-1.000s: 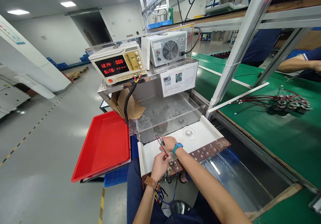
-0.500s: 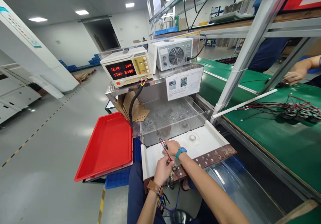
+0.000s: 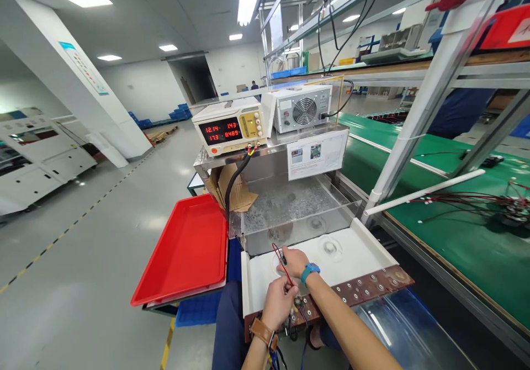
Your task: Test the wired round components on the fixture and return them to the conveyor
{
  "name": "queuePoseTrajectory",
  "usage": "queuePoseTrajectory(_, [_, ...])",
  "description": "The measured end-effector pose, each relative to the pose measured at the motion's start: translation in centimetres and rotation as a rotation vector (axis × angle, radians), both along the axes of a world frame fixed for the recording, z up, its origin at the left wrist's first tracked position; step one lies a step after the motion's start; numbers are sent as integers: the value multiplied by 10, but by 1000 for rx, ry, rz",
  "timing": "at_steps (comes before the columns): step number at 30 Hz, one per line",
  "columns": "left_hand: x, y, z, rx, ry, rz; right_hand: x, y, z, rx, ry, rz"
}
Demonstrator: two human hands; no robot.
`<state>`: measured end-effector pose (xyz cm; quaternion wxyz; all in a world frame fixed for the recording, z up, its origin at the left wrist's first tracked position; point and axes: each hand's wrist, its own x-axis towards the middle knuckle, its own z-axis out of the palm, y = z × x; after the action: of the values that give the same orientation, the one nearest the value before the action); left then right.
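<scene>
My left hand [image 3: 280,302], with a brown watch strap on the wrist, pinches the red wire [image 3: 287,272] near its lower end, just above the brown terminal strip [image 3: 364,288] with metal studs. Beyond it, over the white tray [image 3: 348,254], my right hand [image 3: 295,262] wears a turquoise watch band. Its fingers are closed on a small dark part [image 3: 283,259] at the upper end of the wire, mostly covered by the fingers. The red wire loops up past this part. Dark and blue leads hang below the strip.
A power supply [image 3: 229,127] with red digits and a grey fan unit [image 3: 304,110] stand on a metal shelf behind a clear guard. To the left lies a red tray [image 3: 186,248]. A green bench [image 3: 455,210] on the right carries wired parts [image 3: 515,210].
The camera has tilted up and turned slightly left, so everything sits lower and farther right. Both hands keep nearly the same hold. A co-worker's hand at the right is out of view.
</scene>
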<state>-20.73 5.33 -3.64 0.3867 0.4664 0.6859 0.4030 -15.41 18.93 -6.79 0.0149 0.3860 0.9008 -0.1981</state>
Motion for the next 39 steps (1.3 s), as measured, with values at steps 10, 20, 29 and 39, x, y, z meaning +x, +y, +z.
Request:
queuePoseTrajectory(10, [2,-2,7,2,3,29,-1,-3,4,1,7,-4])
queuePoseTrajectory(20, [0,-2,1,7,16,18,-2,-3,2,-20,2,-12])
queuePoseTrajectory(29, [0,-2,3,-4,30,14,-2,-2,-2,0,26,-8])
queuePoseTrajectory(39, [-1,1,0,10,91,-4,-1,0,3,13,4,-25])
